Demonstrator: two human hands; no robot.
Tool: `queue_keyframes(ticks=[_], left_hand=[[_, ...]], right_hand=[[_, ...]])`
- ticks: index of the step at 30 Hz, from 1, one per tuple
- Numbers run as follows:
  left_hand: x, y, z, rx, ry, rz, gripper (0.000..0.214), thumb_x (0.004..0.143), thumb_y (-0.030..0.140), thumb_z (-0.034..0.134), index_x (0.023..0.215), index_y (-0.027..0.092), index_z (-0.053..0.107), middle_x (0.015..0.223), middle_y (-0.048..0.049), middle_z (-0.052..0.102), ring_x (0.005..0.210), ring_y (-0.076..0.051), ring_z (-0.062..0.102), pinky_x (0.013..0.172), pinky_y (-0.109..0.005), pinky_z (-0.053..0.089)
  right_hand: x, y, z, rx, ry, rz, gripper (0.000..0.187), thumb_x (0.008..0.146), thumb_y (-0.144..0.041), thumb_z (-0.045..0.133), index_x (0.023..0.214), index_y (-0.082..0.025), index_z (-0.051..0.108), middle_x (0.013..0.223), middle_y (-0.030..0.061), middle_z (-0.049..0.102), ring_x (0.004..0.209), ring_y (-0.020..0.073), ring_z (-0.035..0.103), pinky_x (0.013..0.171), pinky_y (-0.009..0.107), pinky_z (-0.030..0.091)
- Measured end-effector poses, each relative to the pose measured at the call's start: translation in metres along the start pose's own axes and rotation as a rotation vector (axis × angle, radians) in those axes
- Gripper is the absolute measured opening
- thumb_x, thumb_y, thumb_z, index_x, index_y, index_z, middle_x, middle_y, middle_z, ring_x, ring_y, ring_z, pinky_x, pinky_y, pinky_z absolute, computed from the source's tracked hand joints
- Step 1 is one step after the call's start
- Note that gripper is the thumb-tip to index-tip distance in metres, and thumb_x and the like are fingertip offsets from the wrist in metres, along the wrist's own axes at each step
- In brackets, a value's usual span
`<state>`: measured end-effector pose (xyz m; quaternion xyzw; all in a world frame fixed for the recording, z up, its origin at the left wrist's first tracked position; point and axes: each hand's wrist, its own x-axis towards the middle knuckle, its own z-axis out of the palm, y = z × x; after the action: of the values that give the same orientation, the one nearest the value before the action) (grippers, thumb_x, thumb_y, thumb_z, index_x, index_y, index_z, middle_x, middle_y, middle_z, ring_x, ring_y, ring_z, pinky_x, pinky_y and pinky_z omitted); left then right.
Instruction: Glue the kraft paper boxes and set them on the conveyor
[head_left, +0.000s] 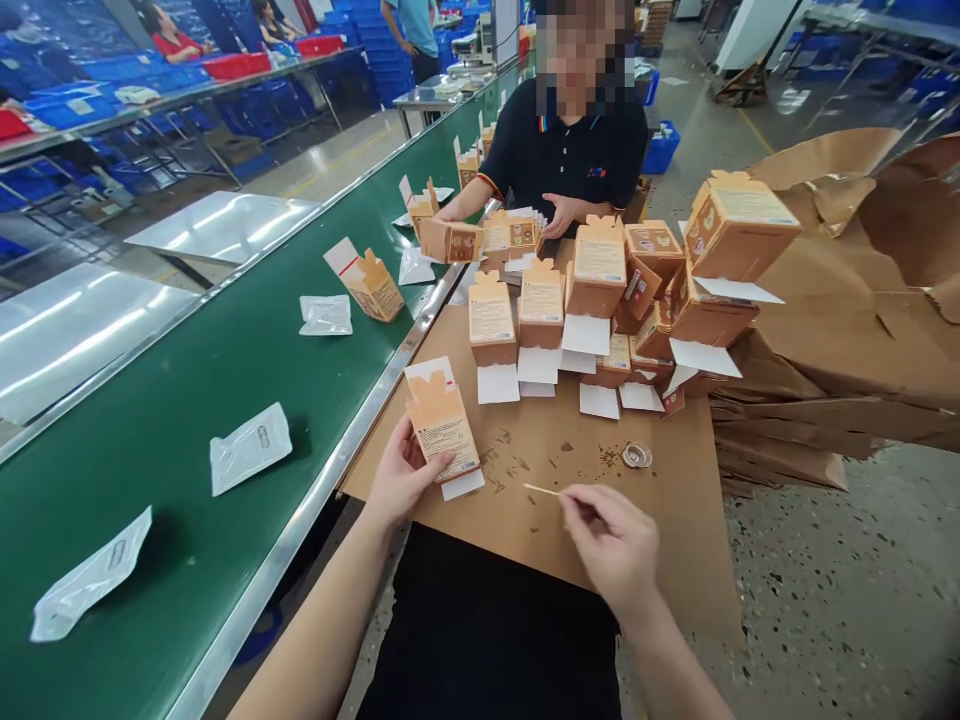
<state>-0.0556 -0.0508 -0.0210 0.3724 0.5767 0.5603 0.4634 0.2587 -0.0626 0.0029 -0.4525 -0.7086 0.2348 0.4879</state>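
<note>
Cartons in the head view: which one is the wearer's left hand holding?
The tilted carton in the left hand, nearest the wearer; the other cartons sit further back, on the cardboard sheet or the green belt.

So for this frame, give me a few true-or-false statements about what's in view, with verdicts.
1. The left hand holds a printed carton. True.
2. The right hand holds a roll of tape. False: it pinches a thin stick.
3. Plastic pouches lie on the green conveyor belt. True.
4. The co-worker across the way keeps both hands away from the cartons. False: one of their hands is at a carton.
</note>
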Motion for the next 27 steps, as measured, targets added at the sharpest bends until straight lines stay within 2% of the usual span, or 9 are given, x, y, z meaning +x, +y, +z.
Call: queue_keyframes(ticks=[3, 5, 7, 10, 14, 18, 20, 23, 27], left_hand=[[-0.004, 0.009, -0.009, 0.009, -0.042, -0.083, 0.095, 0.075, 0.06, 0.112, 0.151, 0.024, 0.068, 0.152, -0.0195, 0.083, 0.143, -0.045, 0.08, 0.124, -0.061, 0.066], [-0.006, 0.012, -0.012, 0.021, -0.04, -0.093, 0.096, 0.075, 0.059, 0.113, 0.152, 0.024, 0.067, 0.151, -0.0185, 0.084, 0.143, -0.044, 0.08, 0.124, -0.061, 0.066], [-0.007, 0.013, -0.012, 0.026, -0.047, -0.097, 0.094, 0.073, 0.06, 0.113, 0.148, 0.024, 0.068, 0.147, -0.0181, 0.085, 0.141, -0.043, 0.081, 0.124, -0.062, 0.066], [-0.006, 0.012, -0.01, 0.025, -0.061, -0.113, 0.089, 0.072, 0.062, 0.113, 0.141, 0.022, 0.072, 0.142, -0.0186, 0.087, 0.135, -0.043, 0.084, 0.122, -0.063, 0.067], [-0.008, 0.006, -0.012, 0.017, -0.058, -0.111, 0.094, 0.07, 0.062, 0.114, 0.142, 0.023, 0.069, 0.144, -0.0186, 0.086, 0.136, -0.043, 0.083, 0.121, -0.062, 0.067], [-0.019, -0.005, -0.01, 0.086, -0.029, -0.033, 0.095, 0.066, 0.055, 0.114, 0.144, 0.027, 0.068, 0.142, -0.015, 0.086, 0.136, -0.043, 0.083, 0.12, -0.061, 0.067], [-0.026, -0.011, -0.007, 0.171, 0.003, 0.009, 0.085, 0.064, 0.049, 0.114, 0.136, 0.029, 0.073, 0.135, -0.0138, 0.087, 0.133, -0.045, 0.083, 0.119, -0.064, 0.067], [-0.034, -0.013, -0.005, 0.261, 0.002, -0.014, 0.066, 0.064, 0.04, 0.112, 0.121, 0.031, 0.081, 0.122, -0.0135, 0.089, 0.122, -0.05, 0.084, 0.115, -0.07, 0.067], [-0.035, -0.009, -0.001, 0.271, -0.001, -0.05, 0.055, 0.061, 0.035, 0.11, 0.109, 0.03, 0.082, 0.111, -0.0118, 0.088, 0.113, -0.048, 0.084, 0.109, -0.068, 0.067]], right_hand=[[-0.004, -0.007, 0.051, 0.05, -0.095, -0.019, 0.027, 0.113, -0.015, 0.067, 0.092, -0.026, 0.081, 0.078, 0.0009, 0.077, 0.062, 0.0155, 0.07, 0.061, 0.026, 0.06], [-0.004, -0.005, 0.075, 0.055, -0.129, -0.04, 0.029, 0.114, -0.016, 0.064, 0.091, -0.025, 0.08, 0.075, 0.0005, 0.074, 0.061, 0.015, 0.067, 0.06, 0.025, 0.058], [-0.003, -0.001, 0.091, 0.051, -0.146, -0.055, 0.031, 0.114, -0.017, 0.062, 0.09, -0.025, 0.08, 0.073, -0.0001, 0.07, 0.06, 0.0148, 0.065, 0.06, 0.026, 0.057], [-0.001, 0.003, 0.1, 0.036, -0.152, -0.072, 0.034, 0.115, -0.017, 0.06, 0.088, -0.025, 0.079, 0.071, -0.0003, 0.069, 0.058, 0.0149, 0.063, 0.058, 0.026, 0.054], [0.001, 0.0, 0.086, 0.019, -0.13, -0.071, 0.034, 0.116, -0.018, 0.06, 0.088, -0.025, 0.079, 0.073, 0.0002, 0.071, 0.059, 0.0147, 0.064, 0.059, 0.026, 0.055], [-0.001, -0.009, 0.048, 0.03, -0.09, -0.021, 0.028, 0.114, -0.017, 0.066, 0.092, -0.025, 0.08, 0.077, 0.0, 0.075, 0.062, 0.0145, 0.068, 0.06, 0.025, 0.058], [-0.004, -0.013, 0.027, 0.048, -0.064, 0.019, 0.025, 0.113, -0.017, 0.07, 0.092, -0.026, 0.081, 0.077, -0.0005, 0.076, 0.062, 0.0147, 0.069, 0.059, 0.025, 0.059], [-0.011, -0.016, 0.005, 0.053, -0.042, 0.078, 0.023, 0.113, -0.02, 0.072, 0.093, -0.026, 0.083, 0.076, 0.0004, 0.077, 0.06, 0.0157, 0.069, 0.057, 0.026, 0.059], [-0.014, -0.019, -0.001, 0.034, -0.028, 0.099, 0.024, 0.114, -0.023, 0.073, 0.092, -0.026, 0.083, 0.075, 0.0007, 0.077, 0.058, 0.0159, 0.069, 0.058, 0.027, 0.061]])
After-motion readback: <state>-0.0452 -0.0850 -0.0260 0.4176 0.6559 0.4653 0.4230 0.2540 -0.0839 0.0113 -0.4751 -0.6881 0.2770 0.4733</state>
